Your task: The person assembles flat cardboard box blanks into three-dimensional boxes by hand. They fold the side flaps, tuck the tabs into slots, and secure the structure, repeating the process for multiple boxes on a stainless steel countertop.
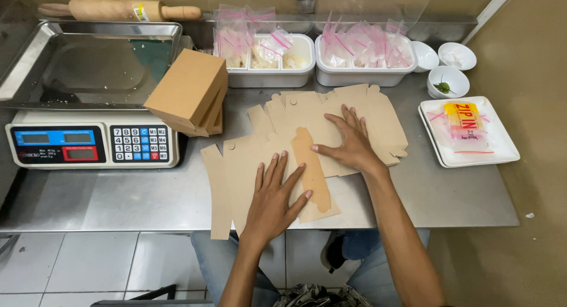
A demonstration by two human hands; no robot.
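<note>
Both hands lie flat and open on cardboard; neither is clenched around anything. The left hand [273, 196], at lower centre of the frame, presses its spread fingers on a flat, unfolded brown box blank [248, 177] that lies at the near edge of the steel table [118, 198]. Its fingertips rest just beside a narrow flap [312, 172] that is folded over on top of the blank. The right hand [353, 144], a little higher and to the right, has its palm down on the same sheet, with its thumb touching the upper part of that flap and its fingers reaching onto the stack of flat blanks [360, 115] fanned out behind.

As for progress, I'd judge this blank barely begun: one flap is turned over and the rest is flat. Left of centre, a few folded boxes [189, 94] lean against a weighing scale [88, 143] with a steel pan [35, 59], so some look finished, while the fanned stack suggests many remain.

Along the top of the frame lie a wooden rolling pin [118, 10] and two white tubs [271, 77] filled with small clear bags with pink seals. At upper right stand three small white bowls [449, 79], one holding something green. Below them, a square white tray [502, 153] holds a packet of zip bags [465, 125].
</note>
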